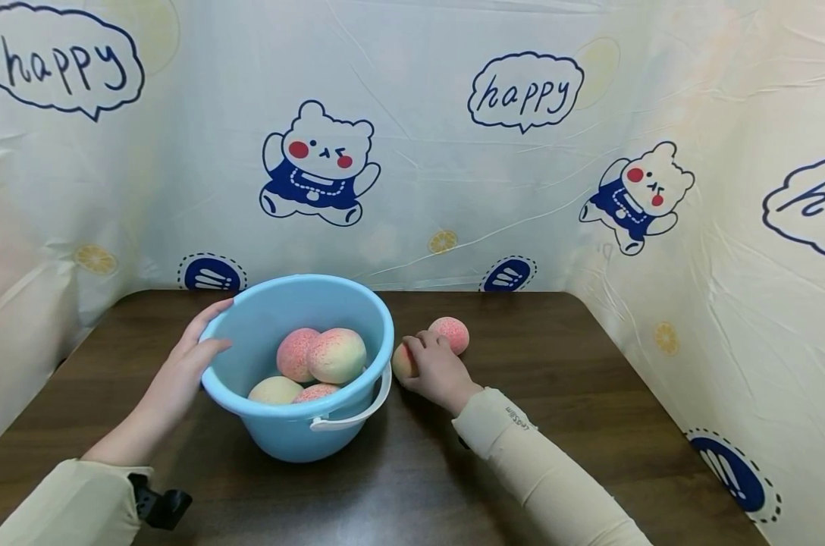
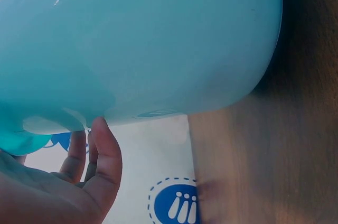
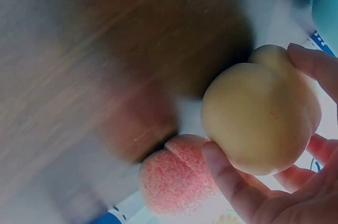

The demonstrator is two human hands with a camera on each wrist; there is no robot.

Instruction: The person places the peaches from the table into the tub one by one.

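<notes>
A light blue bucket [image 1: 296,436] stands on the table with several pink and cream peaches [image 1: 337,356] inside. At its left rim my left hand [image 1: 187,356] grips the edge, thumb over the rim and fingers along the outer wall; the left wrist view shows fingertips against the bucket. To the right of the bucket, my right hand [image 1: 443,375] holds a pale peach [image 3: 259,118] between thumb and fingers, close over the tabletop. Just behind that hand lies a pinker peach [image 1: 451,334], partly covered by the fingers in the head view.
The dark wooden table [image 1: 563,447] runs back to a white sheet [image 1: 419,174] printed with bears and speech bubbles, which also hangs along both sides. A white handle [image 1: 358,417] hangs down the bucket's right front, towards my right hand.
</notes>
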